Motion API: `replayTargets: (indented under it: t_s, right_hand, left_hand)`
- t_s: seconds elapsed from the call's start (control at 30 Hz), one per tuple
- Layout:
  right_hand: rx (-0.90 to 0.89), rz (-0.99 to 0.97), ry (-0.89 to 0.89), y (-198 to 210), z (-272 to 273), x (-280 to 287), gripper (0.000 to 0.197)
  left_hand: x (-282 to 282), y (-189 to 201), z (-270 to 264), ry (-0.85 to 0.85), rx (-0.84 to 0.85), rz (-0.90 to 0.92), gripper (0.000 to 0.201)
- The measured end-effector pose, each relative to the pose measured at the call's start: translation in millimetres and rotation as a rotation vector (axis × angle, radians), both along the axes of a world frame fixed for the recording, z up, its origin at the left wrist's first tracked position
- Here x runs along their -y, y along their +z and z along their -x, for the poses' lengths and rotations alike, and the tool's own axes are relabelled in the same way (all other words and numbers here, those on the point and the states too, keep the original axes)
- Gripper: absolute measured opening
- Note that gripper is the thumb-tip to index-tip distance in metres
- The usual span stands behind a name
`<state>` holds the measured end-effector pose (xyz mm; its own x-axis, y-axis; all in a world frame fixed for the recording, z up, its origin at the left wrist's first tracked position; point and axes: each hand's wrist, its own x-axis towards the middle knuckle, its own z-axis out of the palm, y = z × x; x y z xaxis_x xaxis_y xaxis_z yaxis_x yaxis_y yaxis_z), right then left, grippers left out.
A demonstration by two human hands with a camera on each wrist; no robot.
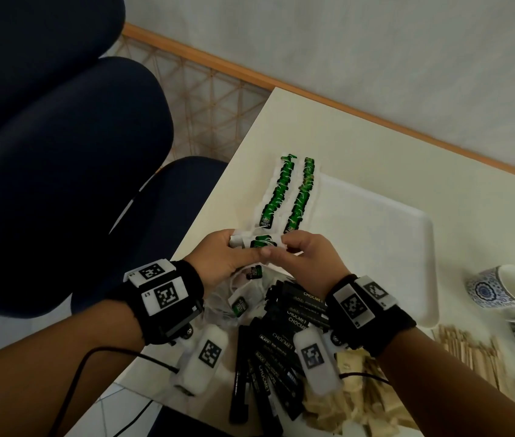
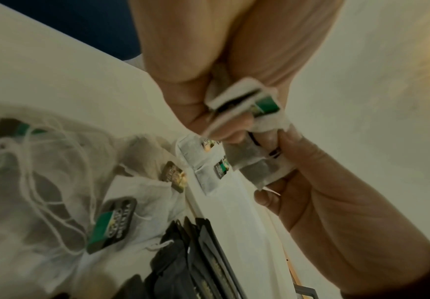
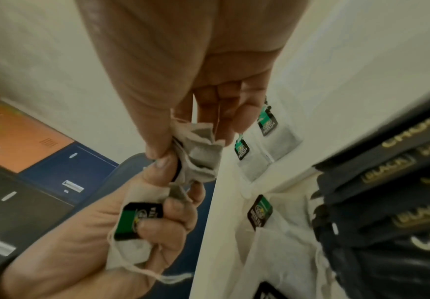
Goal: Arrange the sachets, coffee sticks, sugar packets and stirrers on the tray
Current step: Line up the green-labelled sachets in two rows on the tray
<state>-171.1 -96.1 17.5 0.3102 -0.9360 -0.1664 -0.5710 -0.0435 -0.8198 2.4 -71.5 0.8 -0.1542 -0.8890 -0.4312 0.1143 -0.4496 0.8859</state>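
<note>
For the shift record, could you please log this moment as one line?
left hand: holds tea sachets | right hand: pinches same bunch | tray: two sachet rows | coffee sticks: on table

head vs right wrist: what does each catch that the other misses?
Head only: white tray, two rows of green-tagged sachets at its left end, patterned cups, wooden stirrers, sugar packets.
Right wrist only: orange, blue and dark lockers beyond the table.
Both: left hand and right hand with a grip on a sachet bundle; black coffee sticks.
</note>
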Motion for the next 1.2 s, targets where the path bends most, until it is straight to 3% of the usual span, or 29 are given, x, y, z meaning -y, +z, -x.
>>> replayTargets:
  t_s: [0.07,0.13,0.3,0.67,0.83,0.93,1.07,1.2]
  right_hand:
    - [-0.009,0.042,-0.025,-2.4,2.3,5.5,0.044]
    - [0.080,-0.013,-0.049,-4.4,3.8,11.5,0.040]
    - [0.152,-0.096,-0.019,3.8,4.3,17.9,0.003]
    - [0.209,-0.247,-0.113,5.5,13.3,37.6,0.011]
    - [0.131,-0.074,-0.161,-0.9,23.3,49.1,0.012]
    - [0.041,-0.050,-0.161,-10.4,25.2,54.1,0.012]
    - [-0.076,-0.118,-0.015,-19.8,17.4,53.6,0.017]
    - [-0.172,-0.131,0.119,-25.8,5.0,56.8,0.011]
  left_hand:
    - [2.3,-0.6,-1.1,0.002,0.016,-0.014,0.013]
    - [4.9,-1.2,-2.3,0.014,0.035,-0.023,0.015]
    - [11.1,-0.2,-3.6,-0.025,0.104,-0.002,0.008]
    - [22.2,5.4,0.3,-0.056,0.131,-0.004,0.009]
    - [25.1,0.4,-8.2,-0.071,0.211,-0.028,0.015]
    - [33.1,0.5,-21.3,0.013,0.237,-0.009,0.015]
    - [50.3,7.5,-44.4,0.209,0.221,0.053,0.013]
    - [61.7,12.4,-57.7,0.257,0.216,0.093,0.012]
